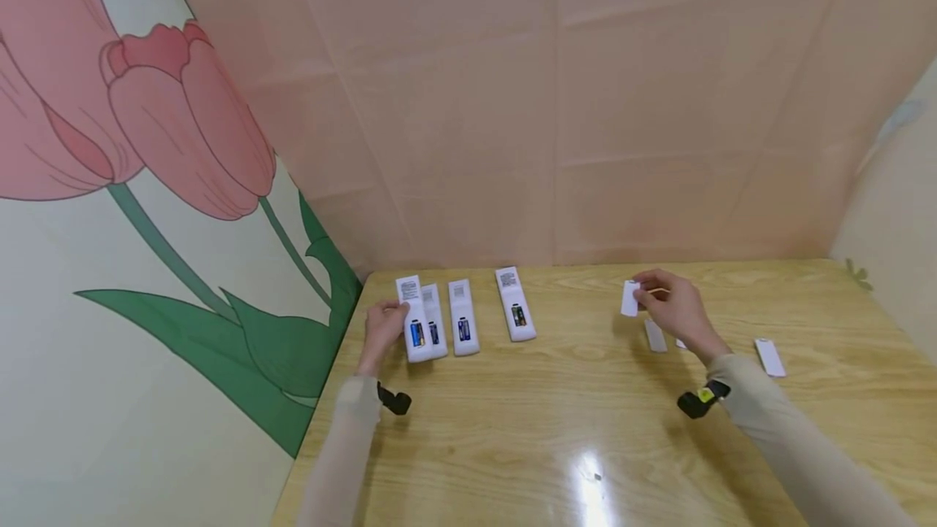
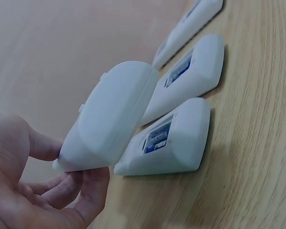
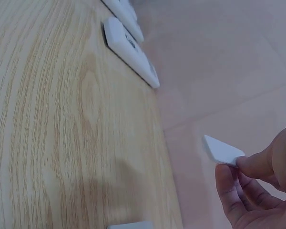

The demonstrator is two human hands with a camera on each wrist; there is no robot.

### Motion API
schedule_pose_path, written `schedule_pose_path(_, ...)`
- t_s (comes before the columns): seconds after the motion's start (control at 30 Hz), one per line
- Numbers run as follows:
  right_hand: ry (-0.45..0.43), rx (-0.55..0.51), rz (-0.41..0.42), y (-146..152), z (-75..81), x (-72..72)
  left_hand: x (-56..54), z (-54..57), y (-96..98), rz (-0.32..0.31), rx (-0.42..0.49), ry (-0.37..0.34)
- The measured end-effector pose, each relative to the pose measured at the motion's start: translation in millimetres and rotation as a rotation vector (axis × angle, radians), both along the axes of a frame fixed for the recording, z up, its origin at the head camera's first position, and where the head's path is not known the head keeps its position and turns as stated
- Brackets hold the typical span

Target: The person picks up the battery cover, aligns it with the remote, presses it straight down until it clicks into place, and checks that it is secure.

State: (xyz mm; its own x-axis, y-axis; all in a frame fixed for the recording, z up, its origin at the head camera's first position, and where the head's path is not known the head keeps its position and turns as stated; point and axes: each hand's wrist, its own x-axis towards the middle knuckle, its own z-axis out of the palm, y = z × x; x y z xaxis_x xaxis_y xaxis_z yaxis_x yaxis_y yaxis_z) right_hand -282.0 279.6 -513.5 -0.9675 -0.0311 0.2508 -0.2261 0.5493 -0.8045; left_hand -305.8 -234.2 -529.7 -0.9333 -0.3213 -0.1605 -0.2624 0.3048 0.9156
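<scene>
Gripping oblong white remote (image 1: 414, 316) in left hand (image 1: 383, 332) near wooden worktop's (image 1: 527, 413) far-left corner; pinching rectangular white cover (image 1: 629, 300) in right hand (image 1: 677, 307).

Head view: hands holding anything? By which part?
Left hand holds a white remote control by one long edge; right hand pinches a white battery cover by its right edge.

Remotes (image 1: 413, 314) are white, the table (image 1: 527, 405) wood-grained tan.
</scene>
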Motion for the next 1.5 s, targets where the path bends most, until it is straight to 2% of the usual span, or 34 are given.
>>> schedule_pose_path(0.23, 0.004, -0.029, 0.019, -5.6, 5.8, 2.8, 3.1, 0.5, 10.8, 0.004, 0.009, 0.025)
schedule_pose_path(0.47, -0.057, -0.028, 0.034, -12.0, 13.6, 8.6, 5.8, 1.1, 18.1, -0.006, 0.023, 0.046)
schedule_pose_path(0.6, -0.046, -0.041, 0.047, -15.2, 15.5, 7.6, 6.0, 0.9, 21.8, -0.005, 0.032, 0.037)
schedule_pose_path(1.0, -0.028, -0.080, 0.067, -22.2, 13.5, 6.5, 9.4, -1.9, 37.6, -0.010, 0.049, 0.075)
schedule_pose_path(1.27, -0.034, -0.084, 0.067, -28.9, 19.6, 7.4, 11.2, -5.1, 53.8, -0.020, 0.126, 0.074)
schedule_pose_path(1.5, -0.029, -0.084, 0.076, -36.5, 24.6, 8.1, 12.5, -3.5, 64.2, -0.047, 0.144, 0.066)
